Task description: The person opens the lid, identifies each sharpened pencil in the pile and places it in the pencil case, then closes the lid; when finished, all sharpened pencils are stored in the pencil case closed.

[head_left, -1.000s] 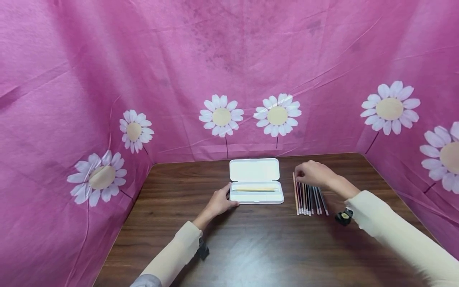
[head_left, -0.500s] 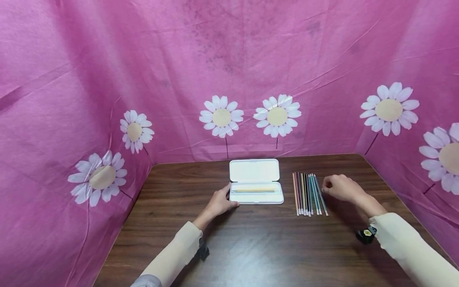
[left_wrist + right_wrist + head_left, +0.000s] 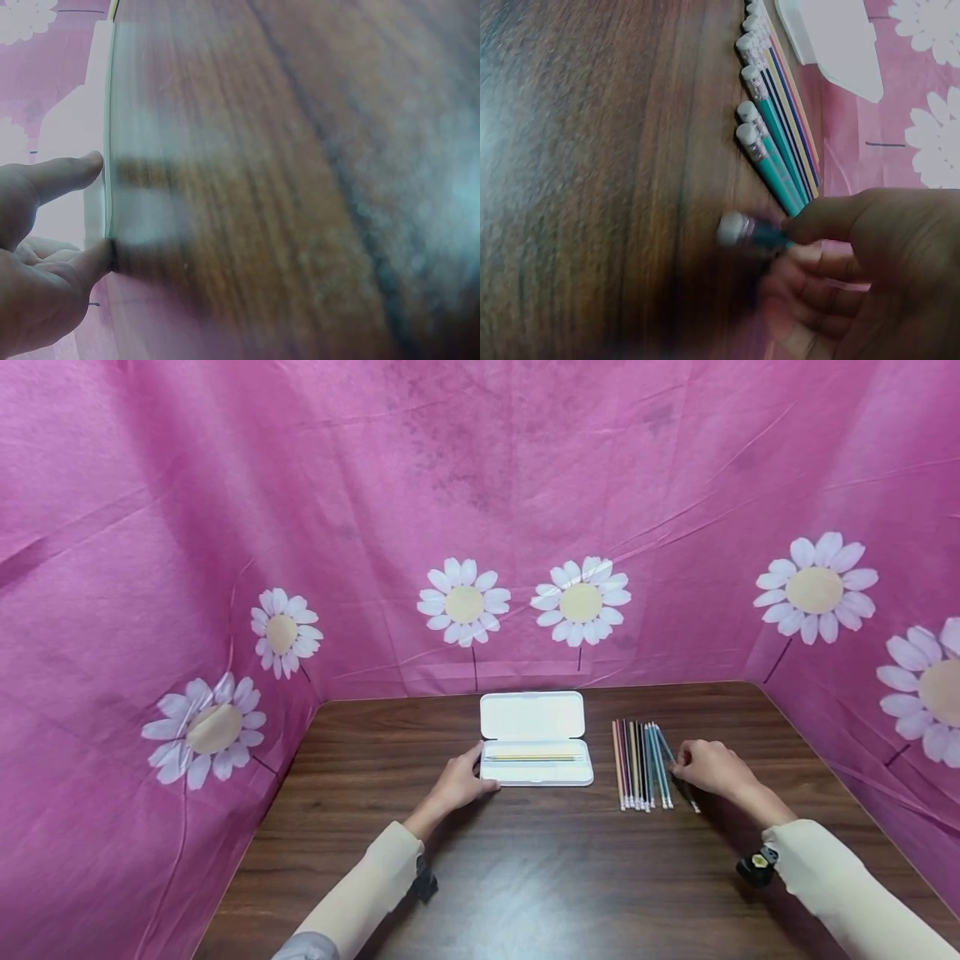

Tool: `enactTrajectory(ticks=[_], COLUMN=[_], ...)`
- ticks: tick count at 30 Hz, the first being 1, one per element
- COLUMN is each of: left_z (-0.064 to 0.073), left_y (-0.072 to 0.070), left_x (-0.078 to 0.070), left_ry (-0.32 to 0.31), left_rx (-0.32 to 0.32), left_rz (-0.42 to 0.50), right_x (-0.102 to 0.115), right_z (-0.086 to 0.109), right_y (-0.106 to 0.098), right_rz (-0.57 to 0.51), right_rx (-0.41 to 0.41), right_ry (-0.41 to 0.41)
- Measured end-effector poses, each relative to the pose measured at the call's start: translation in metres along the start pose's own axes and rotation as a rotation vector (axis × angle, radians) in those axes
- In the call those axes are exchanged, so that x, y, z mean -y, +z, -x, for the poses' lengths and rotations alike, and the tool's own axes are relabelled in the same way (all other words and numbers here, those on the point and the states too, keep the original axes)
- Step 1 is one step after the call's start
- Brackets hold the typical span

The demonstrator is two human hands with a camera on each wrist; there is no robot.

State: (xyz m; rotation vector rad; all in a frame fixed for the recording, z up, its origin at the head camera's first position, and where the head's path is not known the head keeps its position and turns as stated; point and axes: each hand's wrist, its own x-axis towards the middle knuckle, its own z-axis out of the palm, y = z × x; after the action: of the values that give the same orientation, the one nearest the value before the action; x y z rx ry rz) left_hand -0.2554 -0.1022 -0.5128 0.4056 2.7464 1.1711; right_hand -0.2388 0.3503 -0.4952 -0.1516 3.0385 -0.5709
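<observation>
A white pencil case (image 3: 536,775) lies open on the table, its lid (image 3: 532,717) folded back toward the far side. Yellow pencils (image 3: 534,757) lie lengthwise inside it. At its near left corner my left hand (image 3: 456,783) grips the case between thumb and fingers; the left wrist view shows the thumb on the edge. To the right of the case, my right hand (image 3: 716,768) pinches a dark teal pencil (image 3: 761,234) by its shaft, white eraser toward me. Left of that hand lies a row of several pencils (image 3: 636,768) in mixed colours, erasers facing me.
The brown wooden table (image 3: 525,877) reaches back to a pink cloth (image 3: 375,568) printed with white daisies, which hangs behind and at both sides. Dark camera mounts sit on both wrists.
My right hand has moved from above the row to its right side and taken the rightmost pencil, whose eraser end has swung right. My left hand and the case have stayed put.
</observation>
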Motion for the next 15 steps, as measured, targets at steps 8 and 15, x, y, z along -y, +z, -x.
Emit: enactTrajectory(ticks=[8,15], left_z=[0.0010,0.0000], left_y=[0.0001,-0.0002], left_x=[-0.0003,-0.0015], left_ry=[-0.003,-0.010], left_rx=[0.001,0.002], left_rz=[-0.005,-0.002], right_x=[0.0033,0.0059], right_z=[-0.0008,-0.0012], right_y=[-0.0014,0.0007], right_rz=[-0.004,-0.011], right_rx=[0.053,0.048], right_ry=[0.076,0.107])
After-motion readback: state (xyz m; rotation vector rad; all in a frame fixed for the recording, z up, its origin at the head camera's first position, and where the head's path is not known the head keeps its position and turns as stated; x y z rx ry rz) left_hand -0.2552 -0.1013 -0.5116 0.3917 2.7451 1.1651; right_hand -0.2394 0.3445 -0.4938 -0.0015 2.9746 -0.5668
